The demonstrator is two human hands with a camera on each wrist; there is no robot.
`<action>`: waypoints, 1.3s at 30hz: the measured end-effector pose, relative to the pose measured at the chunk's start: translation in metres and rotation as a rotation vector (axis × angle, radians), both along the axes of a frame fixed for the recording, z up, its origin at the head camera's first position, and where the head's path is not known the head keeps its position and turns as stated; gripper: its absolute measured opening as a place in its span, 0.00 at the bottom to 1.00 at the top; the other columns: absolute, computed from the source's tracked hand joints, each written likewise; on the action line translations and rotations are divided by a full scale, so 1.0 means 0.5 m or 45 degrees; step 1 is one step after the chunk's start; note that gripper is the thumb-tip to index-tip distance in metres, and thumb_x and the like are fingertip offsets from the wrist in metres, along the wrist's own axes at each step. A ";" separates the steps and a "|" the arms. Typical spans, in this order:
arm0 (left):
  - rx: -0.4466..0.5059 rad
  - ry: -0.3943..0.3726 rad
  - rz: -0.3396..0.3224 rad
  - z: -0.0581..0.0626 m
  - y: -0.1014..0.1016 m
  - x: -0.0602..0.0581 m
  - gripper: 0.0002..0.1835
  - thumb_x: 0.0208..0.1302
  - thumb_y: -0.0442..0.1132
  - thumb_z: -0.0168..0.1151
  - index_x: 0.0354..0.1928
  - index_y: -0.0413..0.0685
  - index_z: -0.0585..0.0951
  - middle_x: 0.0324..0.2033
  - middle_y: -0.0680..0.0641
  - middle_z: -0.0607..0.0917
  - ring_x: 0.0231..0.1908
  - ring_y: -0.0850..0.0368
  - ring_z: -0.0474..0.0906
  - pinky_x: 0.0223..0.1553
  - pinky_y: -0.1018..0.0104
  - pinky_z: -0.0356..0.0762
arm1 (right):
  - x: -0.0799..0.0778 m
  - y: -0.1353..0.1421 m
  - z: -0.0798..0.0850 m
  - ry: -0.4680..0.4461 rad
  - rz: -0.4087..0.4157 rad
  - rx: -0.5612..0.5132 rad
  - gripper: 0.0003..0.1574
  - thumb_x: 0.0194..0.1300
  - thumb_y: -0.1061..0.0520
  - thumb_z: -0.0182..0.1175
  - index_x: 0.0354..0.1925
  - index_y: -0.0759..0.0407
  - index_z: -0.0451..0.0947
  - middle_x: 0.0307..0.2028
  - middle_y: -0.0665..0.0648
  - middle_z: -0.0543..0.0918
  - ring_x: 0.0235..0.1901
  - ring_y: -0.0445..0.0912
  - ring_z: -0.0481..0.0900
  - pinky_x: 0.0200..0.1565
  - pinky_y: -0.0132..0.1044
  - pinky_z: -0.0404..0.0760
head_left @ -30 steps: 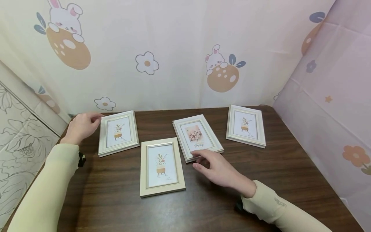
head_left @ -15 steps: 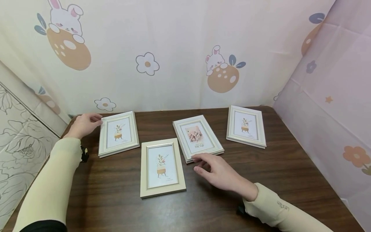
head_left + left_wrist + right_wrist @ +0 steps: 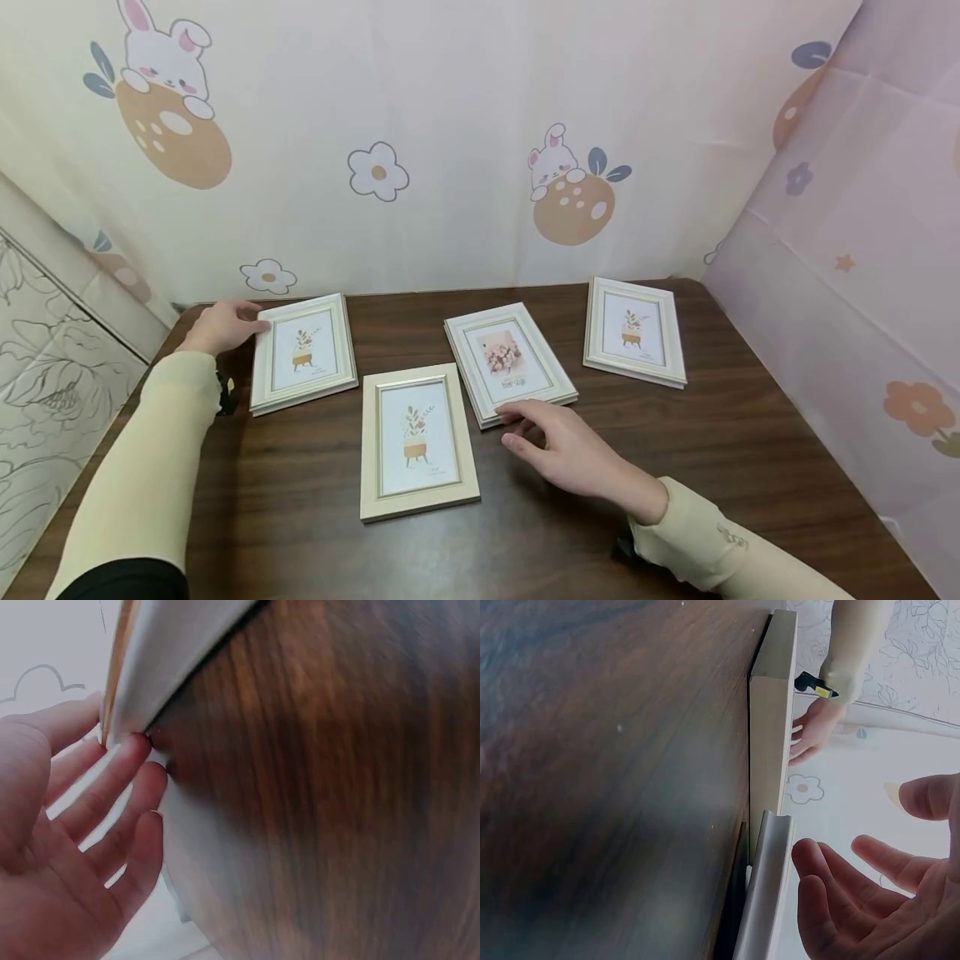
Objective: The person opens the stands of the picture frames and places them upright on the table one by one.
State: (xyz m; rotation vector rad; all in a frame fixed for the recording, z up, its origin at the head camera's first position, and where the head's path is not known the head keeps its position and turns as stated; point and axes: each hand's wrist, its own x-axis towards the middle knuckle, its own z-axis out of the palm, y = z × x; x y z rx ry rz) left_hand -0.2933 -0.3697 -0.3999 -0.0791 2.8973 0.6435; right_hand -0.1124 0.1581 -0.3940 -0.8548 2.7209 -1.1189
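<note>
At the table's back left, my left hand (image 3: pixel 221 327) pinches the far left corner of a white picture frame (image 3: pixel 306 354) that lies flat. In the left wrist view the thumb is on the face of this frame (image 3: pixel 176 656) and fingertips meet its edge. My right hand (image 3: pixel 566 450) hovers by the near edge of another white picture frame (image 3: pixel 510 360), printed with pink flowers. The right wrist view shows its loosely bent fingers (image 3: pixel 832 900) around nothing. Between the hands lies a cream picture frame (image 3: pixel 418 442) with a potted-plant print.
A further white picture frame (image 3: pixel 634 332) lies at the back right of the dark wooden table (image 3: pixel 675 442). Behind the table hangs a pale curtain (image 3: pixel 450 233) with rabbits and flowers. A similar pink-tinted cloth (image 3: pixel 847 208) closes the right side.
My left hand has moved slightly right onto the corner of the left picture frame, its thumb now on the face. The right hand and the frames have barely moved; the view has tilted slightly.
</note>
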 end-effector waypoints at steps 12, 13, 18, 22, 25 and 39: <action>0.074 -0.050 0.169 0.009 0.021 0.001 0.32 0.69 0.48 0.59 0.65 0.31 0.68 0.63 0.21 0.64 0.59 0.23 0.62 0.57 0.32 0.64 | -0.002 0.009 0.001 -0.001 -0.026 -0.011 0.22 0.71 0.53 0.61 0.60 0.59 0.77 0.50 0.53 0.84 0.41 0.38 0.81 0.42 0.42 0.82; 0.083 -0.044 0.182 0.009 0.024 0.002 0.32 0.69 0.47 0.59 0.65 0.31 0.68 0.63 0.21 0.64 0.60 0.23 0.61 0.58 0.32 0.64 | -0.003 0.010 0.002 0.001 -0.031 -0.008 0.22 0.71 0.53 0.61 0.60 0.59 0.77 0.50 0.53 0.84 0.41 0.38 0.81 0.42 0.42 0.82; 0.105 -0.014 0.209 0.012 0.032 0.007 0.31 0.70 0.45 0.59 0.67 0.31 0.67 0.65 0.22 0.63 0.62 0.23 0.60 0.59 0.32 0.63 | -0.005 0.014 0.007 0.015 -0.050 0.003 0.22 0.71 0.52 0.61 0.60 0.58 0.77 0.48 0.52 0.85 0.42 0.39 0.81 0.42 0.43 0.82; 0.161 0.010 0.209 0.014 0.032 0.009 0.31 0.70 0.44 0.58 0.68 0.30 0.66 0.64 0.23 0.64 0.61 0.25 0.63 0.57 0.34 0.66 | -0.007 0.019 0.009 0.017 -0.066 -0.004 0.21 0.71 0.52 0.61 0.59 0.58 0.77 0.47 0.52 0.85 0.42 0.39 0.81 0.42 0.42 0.82; 0.260 0.002 0.225 0.012 0.029 0.010 0.32 0.70 0.43 0.58 0.69 0.30 0.65 0.63 0.23 0.67 0.58 0.29 0.69 0.56 0.37 0.71 | -0.010 0.023 0.010 0.009 -0.078 -0.012 0.21 0.71 0.52 0.61 0.59 0.59 0.77 0.48 0.52 0.84 0.42 0.39 0.81 0.43 0.42 0.82; 0.489 0.018 0.226 0.025 0.026 0.019 0.33 0.73 0.43 0.56 0.70 0.28 0.61 0.60 0.26 0.70 0.54 0.34 0.75 0.52 0.46 0.79 | -0.026 0.046 0.006 -0.008 -0.136 -0.051 0.21 0.72 0.54 0.60 0.59 0.60 0.77 0.49 0.54 0.85 0.44 0.43 0.82 0.45 0.45 0.82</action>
